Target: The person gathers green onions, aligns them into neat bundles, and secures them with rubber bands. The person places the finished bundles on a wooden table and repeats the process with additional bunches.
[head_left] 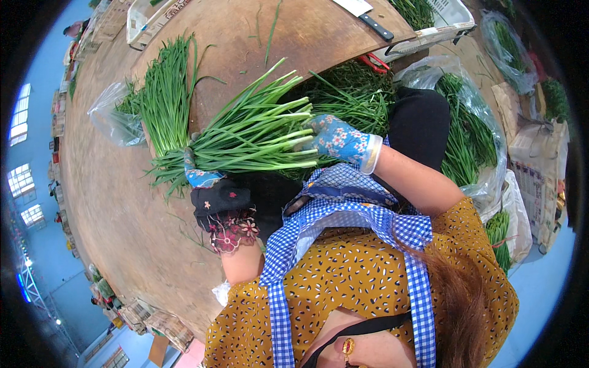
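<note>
Greens (251, 132), slender and glossy, fan between floral-gloved hands (342, 140).

Bunched greens (251, 138): green, paler stems (299, 110). R glove (342, 140): blue w/ wht-pink flowers; L glove (201, 175) prob. same, partly hidden. Apron (343, 208): blue-wht check. Top (343, 264): mustard, blk/wht specks. Knife handle (375, 27) by brown table's (233, 40) edge: blk.

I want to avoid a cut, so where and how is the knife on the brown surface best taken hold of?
Best by its black handle, probably from the near right: the handle points that way, while the blade extends away to the left.
</note>
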`<move>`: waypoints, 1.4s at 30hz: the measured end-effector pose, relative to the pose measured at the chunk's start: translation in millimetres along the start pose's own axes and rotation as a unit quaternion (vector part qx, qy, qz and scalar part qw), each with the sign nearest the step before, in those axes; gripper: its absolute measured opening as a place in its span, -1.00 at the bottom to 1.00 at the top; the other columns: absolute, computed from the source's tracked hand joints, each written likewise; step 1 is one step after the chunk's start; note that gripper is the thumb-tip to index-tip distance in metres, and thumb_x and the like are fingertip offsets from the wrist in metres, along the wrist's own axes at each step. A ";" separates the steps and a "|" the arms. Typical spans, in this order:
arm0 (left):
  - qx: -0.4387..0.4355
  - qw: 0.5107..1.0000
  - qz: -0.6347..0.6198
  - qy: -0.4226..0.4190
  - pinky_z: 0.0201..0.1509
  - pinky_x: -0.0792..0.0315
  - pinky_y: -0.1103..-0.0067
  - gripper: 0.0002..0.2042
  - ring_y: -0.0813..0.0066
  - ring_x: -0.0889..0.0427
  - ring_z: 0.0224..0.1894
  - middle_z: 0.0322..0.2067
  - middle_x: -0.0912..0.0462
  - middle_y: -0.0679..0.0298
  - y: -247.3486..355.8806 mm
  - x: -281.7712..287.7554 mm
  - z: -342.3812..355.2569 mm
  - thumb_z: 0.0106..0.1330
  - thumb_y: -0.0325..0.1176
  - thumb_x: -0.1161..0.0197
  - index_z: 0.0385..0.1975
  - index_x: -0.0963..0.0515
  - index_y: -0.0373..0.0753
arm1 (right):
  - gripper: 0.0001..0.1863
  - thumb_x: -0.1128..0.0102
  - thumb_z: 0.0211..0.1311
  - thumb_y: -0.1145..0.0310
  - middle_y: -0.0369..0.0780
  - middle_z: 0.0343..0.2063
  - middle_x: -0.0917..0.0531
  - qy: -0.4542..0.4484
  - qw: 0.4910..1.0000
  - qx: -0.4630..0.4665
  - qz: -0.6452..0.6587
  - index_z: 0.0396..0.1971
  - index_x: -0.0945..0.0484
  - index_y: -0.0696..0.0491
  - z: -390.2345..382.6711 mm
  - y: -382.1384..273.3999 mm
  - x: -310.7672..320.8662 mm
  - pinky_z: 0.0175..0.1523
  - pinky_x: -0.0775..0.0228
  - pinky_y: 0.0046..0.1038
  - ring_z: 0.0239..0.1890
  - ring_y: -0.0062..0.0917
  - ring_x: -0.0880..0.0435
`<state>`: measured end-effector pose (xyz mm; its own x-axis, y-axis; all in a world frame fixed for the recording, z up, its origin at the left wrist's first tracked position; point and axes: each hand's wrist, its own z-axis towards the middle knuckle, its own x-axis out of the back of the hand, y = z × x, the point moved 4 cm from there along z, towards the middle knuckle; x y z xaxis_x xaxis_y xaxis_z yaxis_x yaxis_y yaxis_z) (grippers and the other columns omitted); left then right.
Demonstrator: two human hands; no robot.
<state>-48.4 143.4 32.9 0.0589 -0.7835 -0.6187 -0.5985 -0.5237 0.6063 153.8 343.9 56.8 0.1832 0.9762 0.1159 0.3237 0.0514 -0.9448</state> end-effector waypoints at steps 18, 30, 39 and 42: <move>-0.032 0.994 0.101 -0.003 0.12 -0.30 0.04 -0.59 0.05 -0.41 0.05 0.02 -0.45 0.08 26.8 16.5 5.9 0.27 -0.09 0.10 0.01 -0.43 -0.16 | -0.58 -0.18 0.09 0.29 -0.11 0.00 -0.51 0.012 0.999 0.027 0.036 -0.03 -0.50 0.11 10.5 21.4 24.1 0.09 -0.32 -0.49 0.01 -0.44 -0.49; -0.002 0.994 0.000 -0.107 0.13 -0.31 0.09 -0.67 0.12 -0.46 -0.03 -0.12 -0.52 0.14 27.1 18.4 15.8 0.21 -0.15 -0.03 -0.13 -0.47 -0.21 | -0.56 -0.16 0.14 0.32 -0.15 -0.11 -0.57 0.061 0.931 -0.012 0.360 -0.02 -0.42 0.24 2.4 24.1 -0.3 0.03 -0.32 -0.57 -0.06 -0.54 -0.52; -0.014 0.998 0.042 -0.051 0.10 -0.33 0.08 -0.67 0.11 -0.46 -0.04 -0.13 -0.51 0.13 22.2 14.1 2.5 0.21 -0.14 -0.04 -0.14 -0.47 -0.22 | -0.47 -0.32 -0.13 0.14 -0.16 -0.10 -0.58 0.109 0.786 -0.053 -0.607 -0.06 -0.51 -0.08 -39.3 47.5 99.0 0.10 -0.27 -0.35 0.02 -0.31 -0.49; 0.000 0.998 0.054 -0.038 0.09 -0.34 0.07 -0.66 0.10 -0.47 -0.04 -0.14 -0.51 0.12 17.7 5.8 -2.7 0.21 -0.13 -0.04 -0.15 -0.47 -0.22 | -0.47 -0.19 0.03 0.02 -0.11 -0.06 -0.55 0.114 0.977 0.084 -0.157 0.03 -0.46 -0.11 -16.6 25.0 64.3 0.10 -0.31 -0.32 -0.01 -0.24 -0.51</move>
<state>-56.5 128.7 41.4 -0.0672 -0.8070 -0.5867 -0.5984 -0.4380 0.6709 189.0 404.4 45.7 0.3066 0.8358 0.4554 0.2438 0.3935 -0.8864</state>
